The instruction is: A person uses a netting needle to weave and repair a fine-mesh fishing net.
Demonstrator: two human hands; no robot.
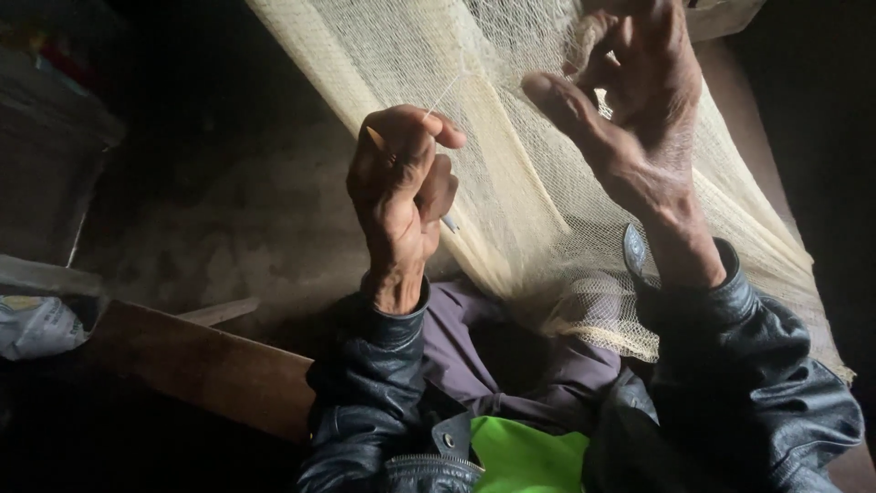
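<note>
The room is dim, with a bare earthen floor (246, 219) beneath the pale mesh net (511, 173), which hangs slantwise from the top edge down to the person's lap. Left of the net a brown wooden plank (201, 361) runs across the floor, and farther left of it lies a crumpled plastic bag (36, 324). No working surface shows; the net rests on the purple-clad legs.

Much is lost in shadow: the upper left corner, far from the net, holds dark shapes that cannot be made out, and the net's top and lower right end are cut off by the frame. A grey tip pokes out below the left hand (401, 196), its rest hidden in the fist.

One net, one plank, one bag, two hands. The left hand is closed in front of the net, pinching a thin pale thread (444, 91) between thumb and forefinger; the thread leads up to the mesh. The right hand (630, 100) is against the net's upper part, fingers curled into the mesh, thumb stretched out. Both wrists wear black leather sleeves (383, 365).
</note>
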